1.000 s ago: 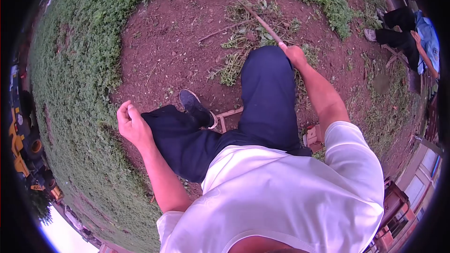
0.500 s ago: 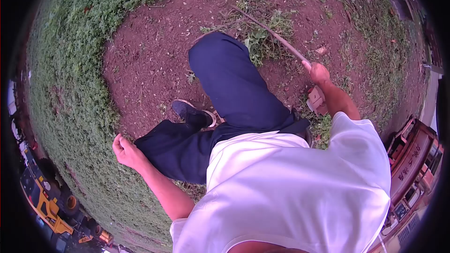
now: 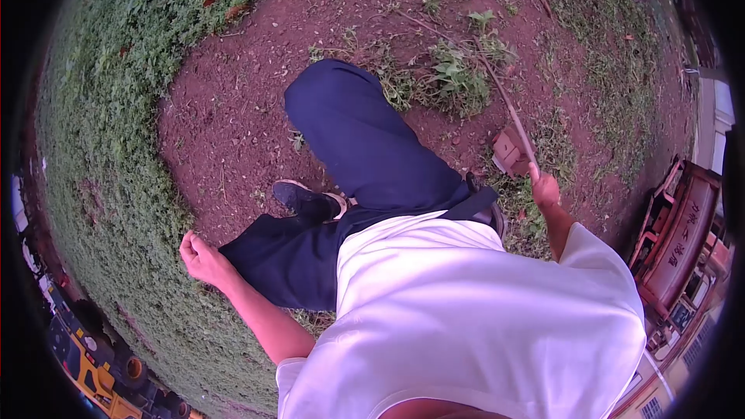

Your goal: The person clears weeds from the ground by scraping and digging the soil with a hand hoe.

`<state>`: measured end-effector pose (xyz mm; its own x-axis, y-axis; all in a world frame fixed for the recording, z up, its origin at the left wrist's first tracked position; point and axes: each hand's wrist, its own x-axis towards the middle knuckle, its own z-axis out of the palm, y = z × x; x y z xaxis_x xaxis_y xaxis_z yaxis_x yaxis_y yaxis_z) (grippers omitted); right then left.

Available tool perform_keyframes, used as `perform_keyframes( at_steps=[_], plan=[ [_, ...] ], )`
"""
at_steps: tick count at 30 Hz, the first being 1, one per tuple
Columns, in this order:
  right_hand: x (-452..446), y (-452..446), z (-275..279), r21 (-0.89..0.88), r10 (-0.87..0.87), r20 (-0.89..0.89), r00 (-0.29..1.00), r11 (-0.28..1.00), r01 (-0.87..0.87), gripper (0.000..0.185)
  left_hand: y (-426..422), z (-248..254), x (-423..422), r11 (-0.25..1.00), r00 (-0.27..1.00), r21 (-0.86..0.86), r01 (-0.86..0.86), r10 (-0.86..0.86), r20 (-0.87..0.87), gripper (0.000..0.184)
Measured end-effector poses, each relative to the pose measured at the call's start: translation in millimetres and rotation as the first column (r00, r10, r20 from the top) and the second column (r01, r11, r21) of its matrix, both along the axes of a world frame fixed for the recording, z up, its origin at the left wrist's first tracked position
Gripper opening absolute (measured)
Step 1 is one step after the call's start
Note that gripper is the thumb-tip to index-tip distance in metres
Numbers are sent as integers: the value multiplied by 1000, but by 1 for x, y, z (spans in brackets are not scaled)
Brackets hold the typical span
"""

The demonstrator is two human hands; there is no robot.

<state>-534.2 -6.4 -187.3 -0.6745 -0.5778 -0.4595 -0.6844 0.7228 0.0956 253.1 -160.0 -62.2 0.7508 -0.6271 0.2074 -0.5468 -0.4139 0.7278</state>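
- The right hand, right of centre in the frame, is clasped around the near end of a long, thin stick.
- The stick runs from that hand up and slightly left to the upper middle of the frame, its far part over the pulled weeds. A thinner line continues toward the upper left there; whether it belongs to the same stick, I cannot tell.
- The left hand, left of centre, has its fingers curled loosely beside the bent knee of the dark trousers. I cannot tell whether it is fully closed or grips anything.
- The weeds lie in a loose, leafy heap on bare reddish soil, above and right of the raised knee in the frame.
- A pinkish-brown, box-like object sits on the ground just left of the stick's near end.
- One dark shoe shows left of centre, on the soil.
- Low green plants cover the left side of the frame and edge the soil along the top left.
- A white shirt fills the lower middle.
- At the right edge stands a red vehicle; at the lower left, a yellow machine.
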Motion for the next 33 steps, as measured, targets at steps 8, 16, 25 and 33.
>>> perform_keyframes(
  at_steps=[8, 16, 25, 33],
  plan=[
    [62, -49, 24, -295, 0, 163, 987, 954, 49, 75, -15, 13, -8, 1000, 1000, 16, 5, -5, -14, 21],
    [120, -324, -3, -125, 740, 149, 656, 673, -729, 78, -1, 14, -12, 988, 973, -116, -106, 79, -216, 17],
    [213, -474, -37, -67, 983, 182, -11, 1, -998, 70, 14, 24, -26, 966, 964, -176, -190, 150, -218, 17],
    [137, -467, 19, 45, 988, 73, 132, 129, -991, 71, -10, 13, -23, 982, 980, -144, -119, 92, -179, 17]
  ],
)
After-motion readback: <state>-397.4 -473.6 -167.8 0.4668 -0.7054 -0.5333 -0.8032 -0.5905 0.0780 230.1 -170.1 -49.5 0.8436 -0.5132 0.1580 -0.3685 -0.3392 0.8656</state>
